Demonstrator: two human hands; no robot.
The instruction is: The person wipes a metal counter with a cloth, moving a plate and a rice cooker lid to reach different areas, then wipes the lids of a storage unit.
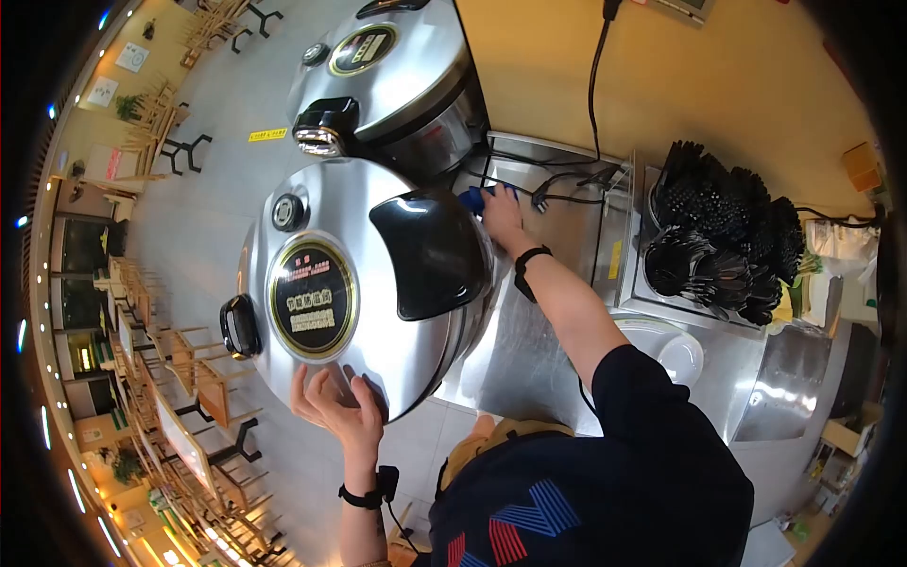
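A large silver electric pressure cooker [283, 283] stands on the steel counter in front of me, its domed lid closed. The lid carries a round black label [313, 297], a black knob [287, 212] and a broad black handle [430, 255]. My left hand [338, 408] is at the lid's near edge, fingers spread and slightly bent, holding nothing. On the right side, behind the cooker, my right hand [501, 215] grips a blue cloth [475, 199] low by the counter top. The cooker's body partly hides the cloth.
A second similar cooker [406, 76] stands just beyond. Black power cords [567, 198] run along the counter by the wall. To the right sit a rack of black ladles and slotted spoons [723, 227] and white plates [680, 357]. Wooden chairs and tables [184, 425] fill the left.
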